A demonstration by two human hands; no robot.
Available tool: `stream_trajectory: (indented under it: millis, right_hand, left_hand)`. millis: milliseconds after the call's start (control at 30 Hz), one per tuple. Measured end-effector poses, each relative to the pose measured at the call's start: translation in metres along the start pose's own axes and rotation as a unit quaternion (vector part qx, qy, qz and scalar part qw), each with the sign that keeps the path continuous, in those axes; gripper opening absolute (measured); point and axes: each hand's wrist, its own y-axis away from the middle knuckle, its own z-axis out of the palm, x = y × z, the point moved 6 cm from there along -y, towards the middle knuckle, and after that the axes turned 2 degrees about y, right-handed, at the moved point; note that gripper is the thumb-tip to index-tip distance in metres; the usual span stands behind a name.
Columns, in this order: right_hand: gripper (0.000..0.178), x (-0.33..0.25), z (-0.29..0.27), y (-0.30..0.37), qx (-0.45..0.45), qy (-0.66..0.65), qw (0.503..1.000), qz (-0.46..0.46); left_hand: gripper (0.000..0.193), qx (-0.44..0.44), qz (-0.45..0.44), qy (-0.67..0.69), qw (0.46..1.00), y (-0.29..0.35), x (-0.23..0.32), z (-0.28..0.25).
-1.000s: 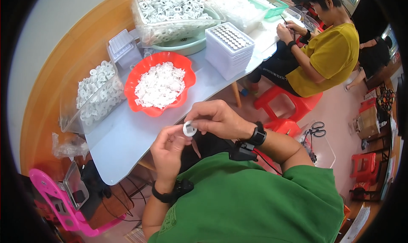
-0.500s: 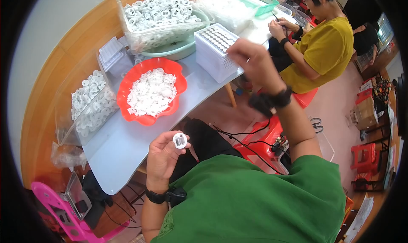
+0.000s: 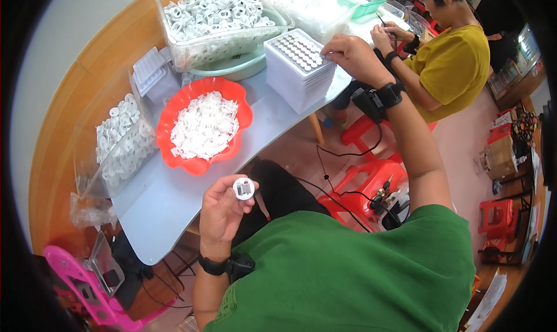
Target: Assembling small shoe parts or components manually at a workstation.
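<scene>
Left hand (image 3: 221, 216): white disc (image 3: 243, 188), pinched between thumb and fingers, grey-marked face showing. Right hand (image 3: 357, 59): fingertips drawn together at the right edge of the tray stack (image 3: 293, 82), just left of that hand; whether they pinch anything, cannot tell. Red bowl (image 3: 165, 123) of white pieces (image 3: 204, 126): on the worktop (image 3: 151, 216), beyond the left hand.
</scene>
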Motion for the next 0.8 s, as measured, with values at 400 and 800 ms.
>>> stream_trajectory:
  millis: [400,800]
  right_hand:
    - [0.005,-0.052,-0.035,0.034,0.136,-0.143,0.98,0.04]
    - [0.017,-0.227,0.049,0.095,0.12,-0.293,0.921,-0.227]
  left_hand:
    - [0.029,-0.009,0.02,0.038,0.999,0.0,-0.002,0.006]
    - [0.028,-0.004,0.045,0.026,0.999,0.023,0.003,0.009]
